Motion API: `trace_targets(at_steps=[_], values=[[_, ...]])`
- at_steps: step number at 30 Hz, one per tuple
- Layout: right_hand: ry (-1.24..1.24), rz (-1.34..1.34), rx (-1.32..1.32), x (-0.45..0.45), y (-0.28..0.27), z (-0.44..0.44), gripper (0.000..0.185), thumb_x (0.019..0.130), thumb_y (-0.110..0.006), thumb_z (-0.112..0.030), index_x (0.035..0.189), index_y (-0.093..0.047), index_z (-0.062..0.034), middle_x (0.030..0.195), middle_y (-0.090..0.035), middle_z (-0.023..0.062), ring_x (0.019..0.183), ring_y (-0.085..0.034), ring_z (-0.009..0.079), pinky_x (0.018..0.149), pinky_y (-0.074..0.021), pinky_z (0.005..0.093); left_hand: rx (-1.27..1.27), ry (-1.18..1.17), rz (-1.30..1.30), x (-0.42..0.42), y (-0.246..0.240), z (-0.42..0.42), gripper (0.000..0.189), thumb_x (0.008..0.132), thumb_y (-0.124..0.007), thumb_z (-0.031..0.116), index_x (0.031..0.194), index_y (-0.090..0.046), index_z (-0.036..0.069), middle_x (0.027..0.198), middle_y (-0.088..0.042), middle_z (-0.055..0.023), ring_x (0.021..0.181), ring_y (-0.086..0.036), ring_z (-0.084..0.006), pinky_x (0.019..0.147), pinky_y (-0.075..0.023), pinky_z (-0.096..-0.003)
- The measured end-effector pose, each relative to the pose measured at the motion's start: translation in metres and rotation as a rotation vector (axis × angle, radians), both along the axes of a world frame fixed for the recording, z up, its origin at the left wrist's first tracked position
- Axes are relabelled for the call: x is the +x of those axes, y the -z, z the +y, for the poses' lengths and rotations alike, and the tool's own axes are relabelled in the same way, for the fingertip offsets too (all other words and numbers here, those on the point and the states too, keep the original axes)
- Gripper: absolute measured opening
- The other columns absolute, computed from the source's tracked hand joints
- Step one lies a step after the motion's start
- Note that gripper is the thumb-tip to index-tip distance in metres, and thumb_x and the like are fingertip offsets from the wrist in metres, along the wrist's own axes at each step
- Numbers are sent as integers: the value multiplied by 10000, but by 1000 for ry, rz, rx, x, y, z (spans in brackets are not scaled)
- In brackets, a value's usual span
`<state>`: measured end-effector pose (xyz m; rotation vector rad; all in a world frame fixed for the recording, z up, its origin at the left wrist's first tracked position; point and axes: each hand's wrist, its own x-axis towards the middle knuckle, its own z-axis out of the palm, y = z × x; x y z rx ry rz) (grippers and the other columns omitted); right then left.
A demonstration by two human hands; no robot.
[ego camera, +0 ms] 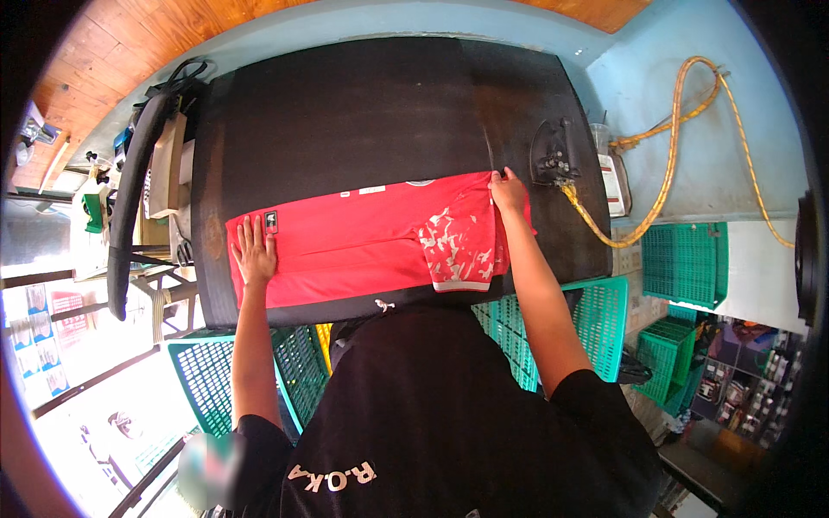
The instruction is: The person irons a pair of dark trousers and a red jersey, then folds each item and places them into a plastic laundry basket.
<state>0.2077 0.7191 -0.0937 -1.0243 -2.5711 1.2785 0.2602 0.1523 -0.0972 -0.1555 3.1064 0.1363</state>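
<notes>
A red short-sleeved shirt lies folded lengthwise across the black padded ironing table. Its sleeve has a white broken pattern and a pale cuff, and rests at the right part of the fold. My left hand presses flat on the hem end, fingers spread, beside a small dark patch. At the shoulder end, my right hand pinches the shirt's upper edge between thumb and fingers. A dark iron stands just beyond that hand, to the right.
A yellow hose runs from the iron up to the blue wall. A narrow black padded board and scissors are at the left. Green plastic crates stand below the table's near edge, with another crate at the left.
</notes>
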Motion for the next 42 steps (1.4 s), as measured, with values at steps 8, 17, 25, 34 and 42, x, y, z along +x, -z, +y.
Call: trace_targets(at_steps=[8,17,25,34,42], values=[[-375,300,744,13,-24,-27,346,847,-652,-245,1174,-629,-133,1129,-614,118,1066,-570,332,907,-453,472,120,139,202,-25,-15,45,455,925,-502,220,1365,-495,104,1448,-442,-127,1370,-376,-324,1157,-233,-509],[-483,-19,426,-15,-29,12,318,825,-654,-265,1101,-626,-108,1092,-668,165,1013,-634,381,836,-507,471,239,122,163,-55,-19,7,200,874,-609,155,1071,-623,125,1030,-591,-88,1020,-538,-312,935,-412,-452],[-813,237,622,27,-45,-134,498,907,-569,-271,1366,-522,-83,1456,-426,199,1359,-375,418,1129,-269,558,319,299,201,-28,-20,151,462,974,-508,287,1395,-480,98,1465,-421,-164,1383,-364,-347,1157,-240,-530],[-610,-1,887,28,-18,-83,557,970,-471,-352,1445,-432,-63,1530,-369,178,1398,-345,410,1138,-215,606,-29,-104,106,-11,2,20,550,1025,-384,386,1517,-342,144,1595,-251,-140,1476,-203,-365,1188,-157,-528],[-625,123,770,50,-18,-98,549,1015,-376,-338,1490,-369,-63,1583,-267,175,1453,-225,422,1160,-172,595,133,-291,233,-22,-14,-56,460,946,-563,396,1313,-545,119,1378,-486,-144,1307,-432,-343,1068,-353,-481]])
